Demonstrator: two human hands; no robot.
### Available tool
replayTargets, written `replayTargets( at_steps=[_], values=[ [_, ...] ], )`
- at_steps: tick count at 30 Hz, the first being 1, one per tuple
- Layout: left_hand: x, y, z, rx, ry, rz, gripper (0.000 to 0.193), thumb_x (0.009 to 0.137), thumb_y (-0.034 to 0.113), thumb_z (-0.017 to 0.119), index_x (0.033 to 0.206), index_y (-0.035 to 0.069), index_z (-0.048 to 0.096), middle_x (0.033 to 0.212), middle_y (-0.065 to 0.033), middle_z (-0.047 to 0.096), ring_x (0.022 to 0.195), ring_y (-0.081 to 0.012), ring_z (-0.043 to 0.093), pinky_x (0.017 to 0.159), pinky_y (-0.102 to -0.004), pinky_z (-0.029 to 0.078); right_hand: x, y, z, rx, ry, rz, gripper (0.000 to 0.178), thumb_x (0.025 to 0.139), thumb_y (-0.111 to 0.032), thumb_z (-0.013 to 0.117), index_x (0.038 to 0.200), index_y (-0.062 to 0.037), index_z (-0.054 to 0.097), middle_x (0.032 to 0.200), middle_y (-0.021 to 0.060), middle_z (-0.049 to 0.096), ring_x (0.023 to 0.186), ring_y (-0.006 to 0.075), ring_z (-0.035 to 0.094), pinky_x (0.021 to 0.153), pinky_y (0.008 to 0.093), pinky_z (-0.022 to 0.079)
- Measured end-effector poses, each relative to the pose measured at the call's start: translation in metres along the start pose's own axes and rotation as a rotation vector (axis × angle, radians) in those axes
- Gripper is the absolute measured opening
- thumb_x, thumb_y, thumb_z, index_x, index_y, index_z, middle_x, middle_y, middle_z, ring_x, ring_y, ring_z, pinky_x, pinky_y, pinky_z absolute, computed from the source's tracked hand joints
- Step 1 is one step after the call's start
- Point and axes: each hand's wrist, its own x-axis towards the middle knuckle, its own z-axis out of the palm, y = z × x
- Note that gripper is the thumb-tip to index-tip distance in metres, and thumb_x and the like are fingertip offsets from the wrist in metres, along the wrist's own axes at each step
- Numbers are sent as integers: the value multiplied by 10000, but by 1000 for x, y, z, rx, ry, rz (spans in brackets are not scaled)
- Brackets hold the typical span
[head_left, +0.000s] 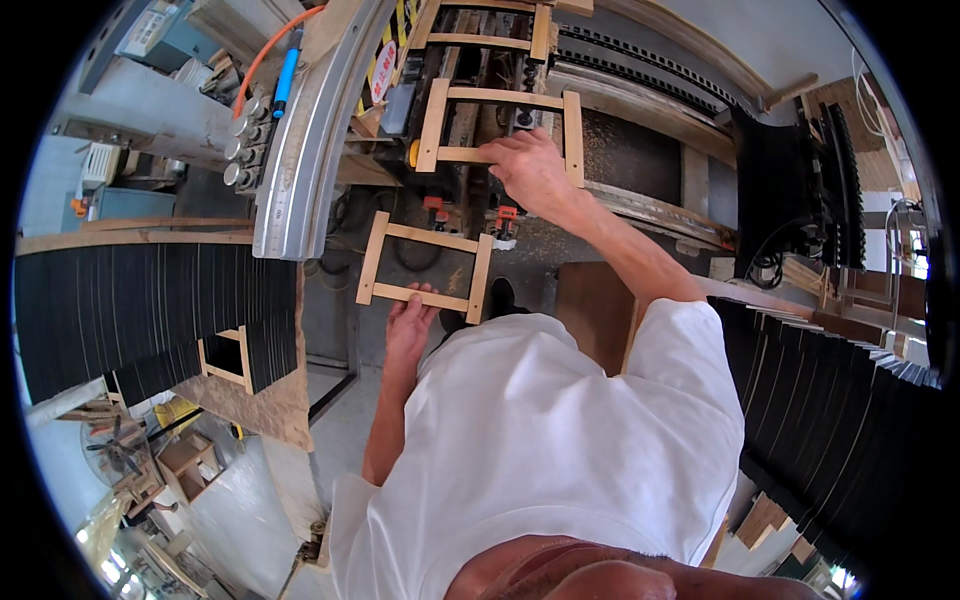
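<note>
My left hand (408, 328) grips the lower rail of a small light-wood frame (373, 258), with two side posts and two crosspieces, held in front of my body. Farther off, a second wooden frame (433, 125) of the same kind rests on the machine (468, 125). Closed on its near rail is my right hand (530, 165), the arm stretched forward; its fingertips are partly hidden. Beyond that frame, a third wooden frame (480, 41) lies on the machine, cut off by the view's top edge. Red clamp-like parts (507, 215) stick out of the machine's near end.
A metal guide rail (295, 190) runs along the machine's left, a blue marker-like cylinder (287, 82) on it. Rows of black panels stand at left (150, 315) and right (830, 410). A wooden frame (241, 360) sits among the left panels. Black chain tracks (640, 68) run at far right.
</note>
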Motion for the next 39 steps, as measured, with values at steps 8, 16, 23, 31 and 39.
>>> replayTargets(
  at_steps=[8,16,23,31,39],
  values=[
    [1,-4,-2,35,-33,-17,278,969,68,502,1240,7,487,1229,-138,558,1180,-292,541,1026,-435,446,-3,-2,13,-36,139,-78,268,631,-76,641,896,-112,663,818,42,646,828,234,590,765,358,384],
    [4,5,11,138,-85,-48,291,972,84,506,1251,6,480,1236,-142,565,1182,-297,542,1032,-430,444,-8,-8,33,-24,133,-59,176,618,-112,673,790,-100,640,756,41,632,801,226,580,751,357,377],
    [8,9,39,151,-132,-55,279,967,78,515,1238,17,488,1220,-137,574,1181,-293,543,1027,-429,445,-16,-5,16,8,38,-16,386,606,-250,801,929,-100,654,887,25,647,881,216,575,809,356,376],
    [7,-4,67,85,-172,-48,288,947,63,549,1228,35,494,1213,-118,578,1179,-280,544,1028,-412,438,-26,6,9,-15,70,0,289,681,-75,636,967,-103,662,860,30,652,850,211,590,798,348,395],
    [11,-11,63,60,-167,-16,269,962,67,517,1228,34,498,1219,-116,574,1182,-275,548,1009,-407,450,-22,4,5,-25,77,-44,282,656,-102,659,938,-109,675,860,45,661,870,229,600,800,358,399]
  ],
)
